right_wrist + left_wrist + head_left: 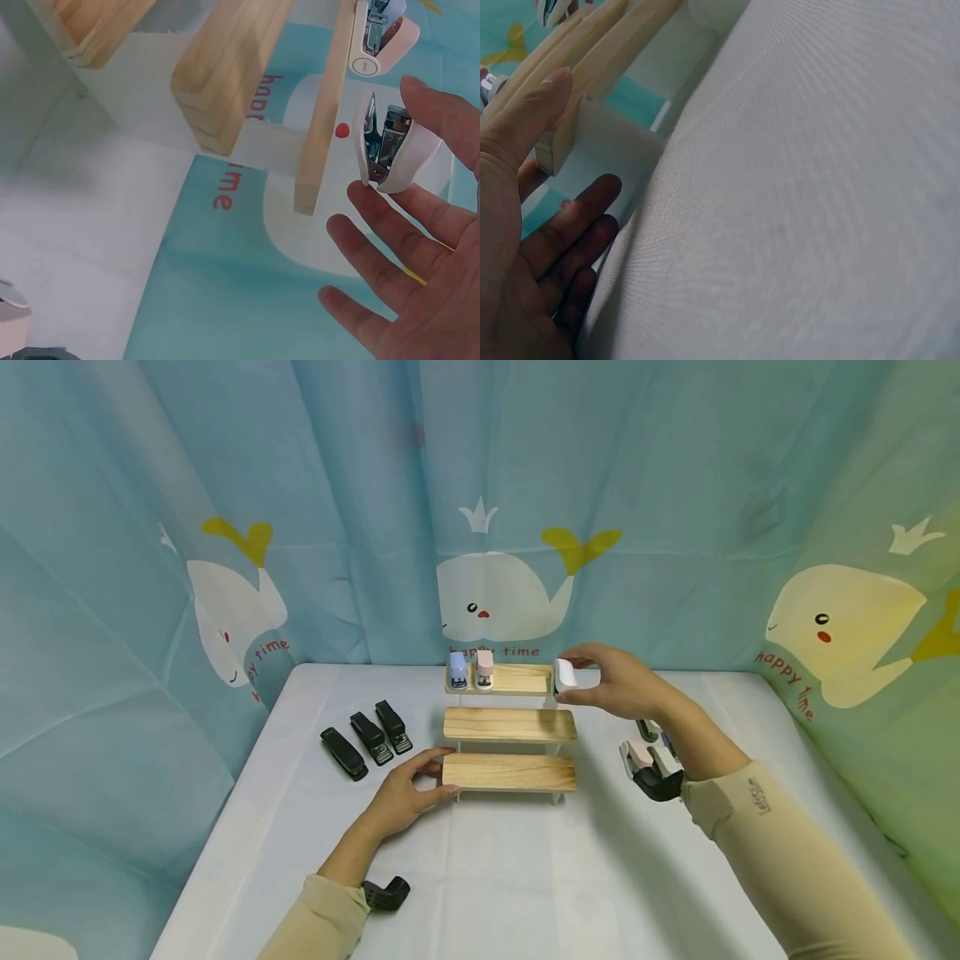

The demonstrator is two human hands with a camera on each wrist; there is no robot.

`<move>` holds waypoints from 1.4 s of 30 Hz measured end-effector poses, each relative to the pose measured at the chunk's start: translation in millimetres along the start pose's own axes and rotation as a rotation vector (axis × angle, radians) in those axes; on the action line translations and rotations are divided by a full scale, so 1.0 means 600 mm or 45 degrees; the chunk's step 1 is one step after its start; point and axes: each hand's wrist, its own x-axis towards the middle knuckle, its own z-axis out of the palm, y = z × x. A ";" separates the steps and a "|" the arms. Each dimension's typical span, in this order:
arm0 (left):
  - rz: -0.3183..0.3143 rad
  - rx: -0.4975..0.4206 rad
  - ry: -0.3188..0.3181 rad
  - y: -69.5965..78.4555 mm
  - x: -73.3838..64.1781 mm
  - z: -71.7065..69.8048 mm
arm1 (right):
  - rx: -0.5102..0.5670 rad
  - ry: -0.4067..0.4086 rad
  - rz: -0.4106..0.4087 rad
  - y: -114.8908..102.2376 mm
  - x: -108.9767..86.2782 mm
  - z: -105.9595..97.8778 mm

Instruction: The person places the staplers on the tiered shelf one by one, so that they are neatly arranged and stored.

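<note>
A three-tier wooden rack (510, 724) stands on the table on pale supports. My left hand (406, 793) grips the left end of its lowest board, with the thumb at the front and a finger behind; the other fingers hang loose below in the left wrist view. At the right end of the top board, my right hand (621, 681) pinches a white mini stapler (409, 157) between thumb and fingers, its metal mouth facing the board. Further left on that board stand a blue mini stapler (458, 669) and a pink mini stapler (484, 668).
Three black staplers (372, 737) lie on the table left of the rack. Several small staplers (640, 754) sit to the right, partly hidden by the right forearm and its wrist camera (658, 784). A whale-print curtain (360, 543) hangs close behind the table.
</note>
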 end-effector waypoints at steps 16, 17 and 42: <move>0.012 0.017 0.005 0.002 -0.001 -0.001 | 0.056 -0.019 -0.038 -0.022 0.031 0.013; 0.014 0.020 0.005 0.003 -0.001 -0.001 | 0.067 -0.019 -0.042 -0.022 0.034 0.014; -0.002 0.000 0.007 0.003 -0.004 0.003 | 0.227 -0.049 -0.081 -0.043 0.075 0.053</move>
